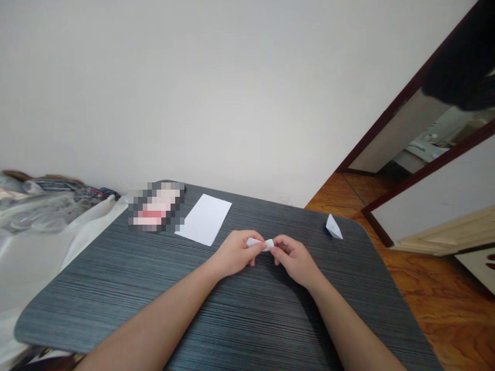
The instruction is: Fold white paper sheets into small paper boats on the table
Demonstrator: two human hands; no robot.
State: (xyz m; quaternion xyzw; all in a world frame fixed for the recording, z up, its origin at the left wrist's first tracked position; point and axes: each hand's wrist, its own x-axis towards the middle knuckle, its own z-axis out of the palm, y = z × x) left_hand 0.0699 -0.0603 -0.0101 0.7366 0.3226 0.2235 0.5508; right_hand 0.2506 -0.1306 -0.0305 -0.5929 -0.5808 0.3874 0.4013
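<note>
My left hand (234, 253) and my right hand (294, 257) meet over the middle of a dark striped table (116, 288). Between their pinched fingertips is a small folded piece of white paper (260, 243), held by both hands just above the tabletop. Most of the paper is hidden by my fingers. Both forearms reach in from the lower edge of the view.
A flat white sheet (204, 219) lies at the table's far side. A small folded paper shape (333, 227) stands near the far right corner. A blurred-out object (157, 206) sits at the far left. Cloth (46, 206) is piled left; wooden floor (444, 299) and a doorway lie right.
</note>
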